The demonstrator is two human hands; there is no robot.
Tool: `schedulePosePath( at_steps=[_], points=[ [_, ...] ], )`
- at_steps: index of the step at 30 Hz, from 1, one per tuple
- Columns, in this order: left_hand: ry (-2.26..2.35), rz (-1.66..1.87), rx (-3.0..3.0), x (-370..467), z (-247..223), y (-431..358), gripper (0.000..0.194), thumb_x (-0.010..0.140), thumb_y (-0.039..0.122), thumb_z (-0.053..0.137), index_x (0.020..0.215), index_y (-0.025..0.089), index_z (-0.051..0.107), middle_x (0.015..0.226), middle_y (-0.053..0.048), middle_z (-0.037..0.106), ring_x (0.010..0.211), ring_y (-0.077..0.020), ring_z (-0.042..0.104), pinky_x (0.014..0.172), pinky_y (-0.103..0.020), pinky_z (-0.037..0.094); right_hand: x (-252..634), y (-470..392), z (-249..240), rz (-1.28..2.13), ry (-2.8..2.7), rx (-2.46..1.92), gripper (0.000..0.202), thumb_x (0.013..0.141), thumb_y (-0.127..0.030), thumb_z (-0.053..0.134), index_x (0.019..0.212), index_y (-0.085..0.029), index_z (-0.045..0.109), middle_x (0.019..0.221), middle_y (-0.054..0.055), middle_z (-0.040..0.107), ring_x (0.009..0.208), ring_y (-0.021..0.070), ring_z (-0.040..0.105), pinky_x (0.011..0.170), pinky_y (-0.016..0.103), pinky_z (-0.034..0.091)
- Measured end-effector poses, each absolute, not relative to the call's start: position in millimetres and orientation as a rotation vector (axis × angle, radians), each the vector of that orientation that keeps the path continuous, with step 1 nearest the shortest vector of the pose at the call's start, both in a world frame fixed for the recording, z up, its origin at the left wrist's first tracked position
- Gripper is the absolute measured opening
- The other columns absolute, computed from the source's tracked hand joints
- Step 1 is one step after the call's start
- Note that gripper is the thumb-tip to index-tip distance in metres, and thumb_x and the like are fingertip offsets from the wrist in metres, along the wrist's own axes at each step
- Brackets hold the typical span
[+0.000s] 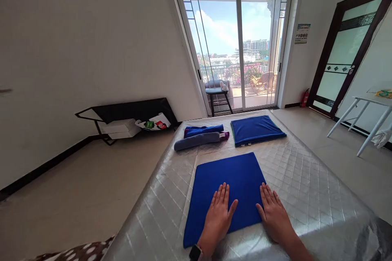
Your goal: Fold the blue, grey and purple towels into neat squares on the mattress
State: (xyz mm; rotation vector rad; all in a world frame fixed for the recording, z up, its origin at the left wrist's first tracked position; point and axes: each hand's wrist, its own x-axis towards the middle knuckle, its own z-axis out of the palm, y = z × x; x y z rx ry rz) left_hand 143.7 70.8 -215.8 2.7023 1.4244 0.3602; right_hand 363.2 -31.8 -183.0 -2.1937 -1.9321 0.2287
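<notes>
While both our palms are turned down at the near part of the bed, we note a blue cloth (226,171) lying flat on the mattress (163,206), its nearer part beneath our hands. Left hand (218,217): laid over the cloth, fingers straight and close together, thumb out to the side. Right hand (275,215): at the cloth's right edge, thumb reaching over the blue, palm mostly over the quilted cover. Grip: both hands open and flat, neither closed on anything; how hard they press, we cannot tell. We judge the flat palms suit soft fabric, spreading contact so it does not bunch, and the right hand's place by the edge would help keep that side from sliding. The broad mattress gives the cloth room to lie out, with only part of it hidden by our hands. Beyond, a second cloth (256,130), also blue with a green edge, lies flat to the right; a grey roll (197,140) with a pale tag lies left of it, just in front of a blue bundle (203,130). Set toward the far end, these leave our working piece nearest us, within easy reach, we think. A dark watch (194,252) sits at our left wrist, near the cloth's lower edge.
</notes>
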Motion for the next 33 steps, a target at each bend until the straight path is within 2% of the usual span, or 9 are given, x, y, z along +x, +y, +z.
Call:
schedulePosePath(
  at_steps=[5,10,14,18,21,23,27,33],
  points=[
    [1.810,0.529,2.578,45.5,-253.2,79.0,0.071,0.101,0.057,0.018,0.157,0.013,0.019,0.158,-0.016,0.036,0.147,-0.0287,0.032,0.119,-0.054,0.029,364.4,-32.9,-193.1,0.217,-1.922,-2.175,0.066,0.103,-0.052,0.016,0.158,-0.015,0.016,0.164,0.007,0.016,0.151,0.0229,0.019,0.122,0.044,0.022],
    [1.860,0.570,2.542,24.9,-264.6,77.1,0.076,0.100,0.059,0.018,0.158,0.011,0.012,0.158,-0.017,0.036,0.146,-0.0285,0.034,0.119,-0.051,0.030,370.0,-29.6,-197.8,0.202,-1.946,-2.193,0.067,0.102,-0.053,0.015,0.157,-0.015,0.020,0.164,0.007,0.021,0.151,0.0236,0.020,0.122,0.044,0.020],
    [1.810,0.601,2.599,32.2,-259.6,75.7,0.075,0.099,0.061,0.018,0.158,0.014,0.019,0.155,-0.017,0.041,0.144,-0.0292,0.037,0.118,-0.053,0.031,374.2,-3.0,-175.4,0.237,-2.006,-2.191,0.068,0.102,-0.052,0.010,0.157,-0.014,0.023,0.163,0.008,0.023,0.151,0.0224,0.020,0.123,0.042,0.017],
    [1.770,0.595,2.649,29.0,-256.1,74.1,0.068,0.101,0.056,0.017,0.157,0.018,0.025,0.152,-0.014,0.047,0.143,-0.0286,0.038,0.117,-0.052,0.033,378.2,41.6,-154.3,0.220,-2.031,-2.172,0.068,0.102,-0.048,0.010,0.157,-0.011,0.024,0.163,0.010,0.021,0.151,0.0213,0.017,0.122,0.041,0.016],
    [1.738,0.554,2.688,22.8,-253.8,73.9,0.068,0.101,0.052,0.010,0.154,0.017,0.033,0.151,-0.014,0.049,0.143,-0.0289,0.039,0.116,-0.053,0.034,380.1,65.4,-155.3,0.233,-1.987,-2.221,0.068,0.102,-0.047,0.012,0.157,-0.008,0.023,0.164,0.012,0.018,0.152,0.0222,0.014,0.123,0.043,0.015],
    [1.772,0.534,2.665,23.7,-247.1,76.7,0.074,0.100,0.055,0.008,0.152,0.012,0.037,0.152,-0.017,0.046,0.143,-0.0310,0.038,0.116,-0.053,0.034,380.5,71.3,-160.9,0.257,-1.956,-2.244,0.069,0.102,-0.047,0.013,0.156,-0.006,0.023,0.164,0.013,0.018,0.152,0.0221,0.013,0.123,0.043,0.014],
    [1.806,0.451,2.579,63.3,-210.3,88.5,0.081,0.098,0.063,0.019,0.150,0.004,0.037,0.154,-0.019,0.042,0.144,-0.0322,0.036,0.116,-0.050,0.037,379.8,68.5,-167.8,0.292,-1.939,-2.235,0.069,0.102,-0.048,0.014,0.157,-0.006,0.020,0.164,0.012,0.017,0.152,0.0201,0.011,0.123,0.041,0.013],
    [1.137,0.429,2.916,198.1,-162.6,105.6,0.060,0.104,0.048,0.022,0.149,0.015,0.041,0.155,-0.012,0.042,0.146,-0.0260,0.034,0.119,-0.048,0.033,380.6,66.8,-169.6,0.232,-1.945,-2.226,0.068,0.102,-0.045,0.016,0.156,-0.005,0.022,0.163,0.015,0.018,0.152,0.0221,0.013,0.122,0.043,0.017]
  ],
)
